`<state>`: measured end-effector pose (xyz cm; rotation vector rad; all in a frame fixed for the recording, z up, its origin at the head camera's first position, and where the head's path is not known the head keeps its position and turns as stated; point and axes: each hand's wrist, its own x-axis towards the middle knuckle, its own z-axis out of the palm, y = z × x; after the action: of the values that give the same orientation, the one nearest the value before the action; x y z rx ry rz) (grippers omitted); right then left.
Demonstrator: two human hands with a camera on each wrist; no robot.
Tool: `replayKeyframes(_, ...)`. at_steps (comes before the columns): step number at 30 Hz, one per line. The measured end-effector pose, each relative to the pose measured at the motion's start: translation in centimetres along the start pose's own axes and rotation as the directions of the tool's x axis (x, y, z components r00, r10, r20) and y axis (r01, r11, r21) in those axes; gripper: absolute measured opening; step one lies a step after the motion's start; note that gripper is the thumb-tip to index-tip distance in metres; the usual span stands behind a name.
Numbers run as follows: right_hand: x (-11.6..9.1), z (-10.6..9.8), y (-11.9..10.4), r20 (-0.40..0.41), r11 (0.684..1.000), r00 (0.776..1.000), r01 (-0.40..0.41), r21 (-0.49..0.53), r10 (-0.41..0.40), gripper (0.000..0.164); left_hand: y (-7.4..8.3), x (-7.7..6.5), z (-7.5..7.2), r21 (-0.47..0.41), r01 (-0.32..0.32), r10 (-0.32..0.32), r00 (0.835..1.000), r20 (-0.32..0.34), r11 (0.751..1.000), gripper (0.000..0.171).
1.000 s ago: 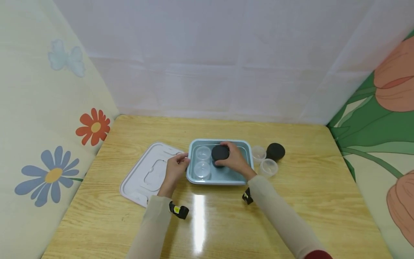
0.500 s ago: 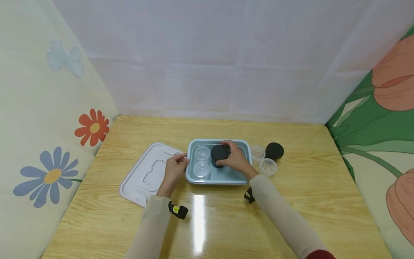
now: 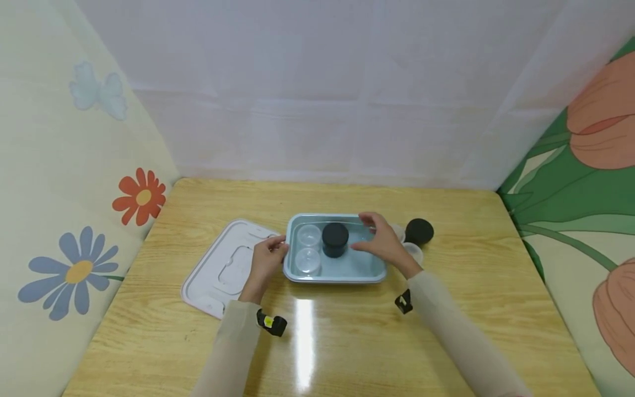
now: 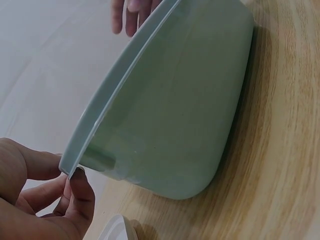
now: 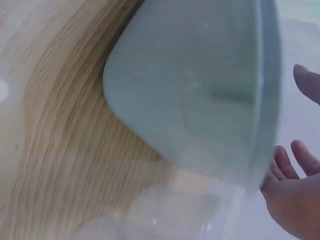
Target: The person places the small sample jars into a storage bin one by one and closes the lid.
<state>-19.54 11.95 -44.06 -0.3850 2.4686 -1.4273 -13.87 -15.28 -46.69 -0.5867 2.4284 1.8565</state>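
Observation:
A pale blue-green plastic box (image 3: 357,271) stands uncovered at the middle of the table. My left hand (image 3: 264,269) pinches its left rim between thumb and fingers (image 4: 82,200). Two clear round cups (image 3: 308,261) sit one behind the other in the box's left end. Beside them stands a black round container (image 3: 335,240), upright. My right hand (image 3: 388,243) holds nothing; thumb and fingers are spread apart over the box's right half, a short way right of the black container. In the right wrist view its fingers show beyond the box rim (image 5: 267,100).
A white lid (image 3: 210,284) lies flat left of the box, partly covered by my left hand. To the right stand another black round item (image 3: 419,231) and clear cups (image 3: 414,252), partly hidden behind my right hand. A white cloth (image 3: 317,94) hangs behind the table.
My right hand has let go of the black round container and moved right, with its fingers spread. The container stays in the box. My left hand keeps its grip on the rim.

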Motion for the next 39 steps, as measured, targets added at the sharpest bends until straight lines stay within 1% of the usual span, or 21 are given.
replayKeyframes(5, -1.3, -1.6, 0.1, -0.040, 1.000, 0.999, 0.004, -0.016, -0.004, 0.077, 0.1, -0.1, -0.1, 0.005, 0.005, -0.005, 1.000, 0.004, 1.000, 0.033)
replayKeyframes(9, -2.3, -2.9, 0.7, -0.061, 1.000, 0.998, 0.005, -0.027, -0.007, 0.077, 0.1, 0.0, -0.2, 0.006, 0.004, -0.004, 1.000, 0.002, 1.000, 0.033)
replayKeyframes(12, -2.8, -3.7, 1.2, -0.074, 1.000, 0.997, 0.016, -0.026, -0.018, 0.077, 0.1, 0.0, -0.4, 0.013, 0.000, 0.000, 1.000, -0.004, 1.000, 0.033)
replayKeyframes(15, -3.4, -4.4, 1.8, -0.078, 1.000, 0.997, 0.005, -0.018, -0.007, 0.077, 0.1, 0.0, -0.6, 0.021, 0.002, -0.002, 1.000, -0.012, 1.000, 0.033)
replayKeyframes(19, -4.3, -5.3, 2.8, -0.084, 1.000, 0.996, -0.010, -0.003, 0.010, 0.078, 0.1, 0.0, -0.7, 0.024, 0.012, -0.012, 1.000, 0.000, 1.000, 0.034)
replayKeyframes(22, -5.0, -5.9, 3.5, -0.095, 1.000, 0.995, -0.004, -0.010, 0.003, 0.076, 0.1, -0.1, -0.7, 0.022, 0.008, -0.008, 1.000, 0.006, 1.000, 0.034)
replayKeyframes(26, -5.8, -6.2, 4.1, -0.128, 1.000, 0.992, -0.001, -0.019, -0.001, 0.070, 0.1, -0.1, -0.7, 0.024, 0.004, -0.004, 1.000, 0.007, 1.000, 0.034)
replayKeyframes(29, -6.2, -6.1, 4.4, -0.148, 1.000, 0.989, -0.019, -0.018, 0.016, 0.068, 0.1, 0.0, -0.8, 0.025, 0.012, -0.012, 1.000, 0.009, 1.000, 0.034)
replayKeyframes(33, -6.7, -6.0, 4.7, -0.160, 0.999, 0.986, -0.038, -0.016, 0.035, 0.070, 0.1, -0.1, -0.8, 0.019, 0.022, -0.022, 1.000, 0.003, 1.000, 0.034)
replayKeyframes(39, -7.1, -5.8, 5.4, -0.177, 0.999, 0.983, -0.049, -0.006, 0.047, 0.072, 0.0, -0.2, -0.9, 0.013, 0.004, -0.004, 1.000, -0.011, 1.000, 0.033)
